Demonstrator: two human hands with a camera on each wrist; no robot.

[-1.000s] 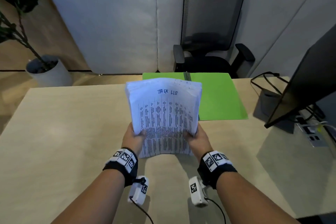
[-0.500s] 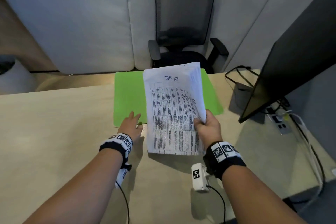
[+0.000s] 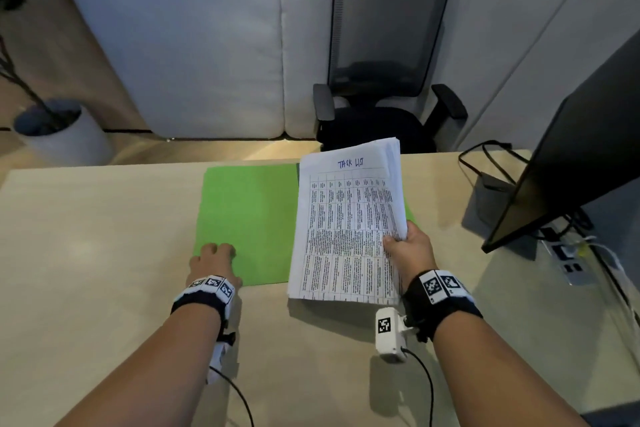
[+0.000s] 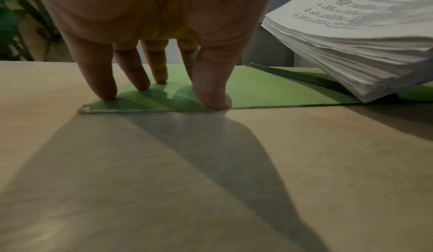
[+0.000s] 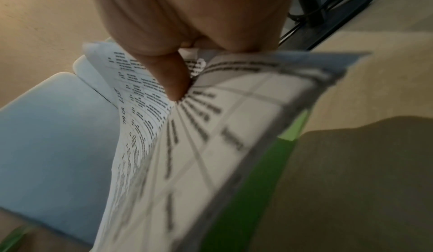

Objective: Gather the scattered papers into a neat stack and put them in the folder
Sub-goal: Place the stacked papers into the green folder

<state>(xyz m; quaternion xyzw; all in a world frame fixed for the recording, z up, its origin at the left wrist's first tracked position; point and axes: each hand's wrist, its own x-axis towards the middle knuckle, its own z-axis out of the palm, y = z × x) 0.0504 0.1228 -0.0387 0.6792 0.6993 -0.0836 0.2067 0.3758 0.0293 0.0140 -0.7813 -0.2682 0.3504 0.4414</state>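
Note:
A thick stack of printed papers (image 3: 346,232), headed "TASK LIST" in blue ink, hangs tilted above the right part of a green folder (image 3: 249,218) that lies flat on the desk. My right hand (image 3: 405,248) pinches the stack's right edge, thumb on top (image 5: 173,78). The stack's edges (image 4: 365,65) show as many layered sheets just over the folder (image 4: 257,93). My left hand (image 3: 213,258) rests on the folder's near left corner, its straight fingertips (image 4: 211,98) pressing the green cover down.
A dark monitor (image 3: 571,163) stands at the right with cables and a power strip (image 3: 568,253) under it. An office chair (image 3: 384,73) faces the desk's far edge. A potted plant (image 3: 59,128) stands on the floor at far left.
My left hand let go of the stack and moved to the folder's near left corner. The right hand alone carried the papers right, over the folder's right part.

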